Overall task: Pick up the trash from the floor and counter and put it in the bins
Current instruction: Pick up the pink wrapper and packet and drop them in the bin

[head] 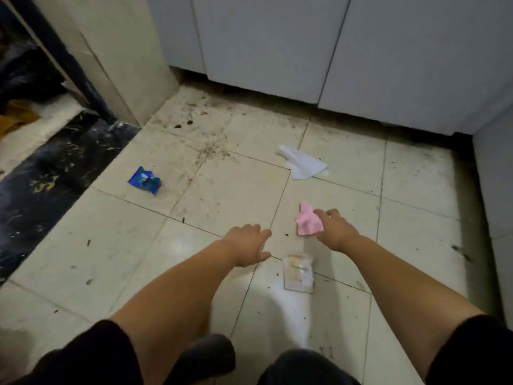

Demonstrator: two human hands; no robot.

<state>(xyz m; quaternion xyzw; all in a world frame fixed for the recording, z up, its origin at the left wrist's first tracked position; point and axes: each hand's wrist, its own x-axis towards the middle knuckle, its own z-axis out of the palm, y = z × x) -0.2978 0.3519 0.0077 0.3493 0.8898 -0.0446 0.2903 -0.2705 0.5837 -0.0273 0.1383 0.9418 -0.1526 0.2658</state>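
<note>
A crumpled pink paper (306,221) lies on the tiled floor, and my right hand (334,228) is closed on its right edge. My left hand (248,244) hovers low over the floor to the left of it, fingers apart and holding nothing. Just below the two hands lies a clear plastic packet (298,273). A white tissue (304,162) lies farther off toward the cabinets. A blue wrapper (145,180) sits to the left near the dark floor strip.
White cabinet doors (277,45) close off the far side, and a cabinet side (494,176) stands on the right. A beige tiled pillar (111,65) rises at the left beside a black marble threshold (50,176). Dirt specks cover the tiles.
</note>
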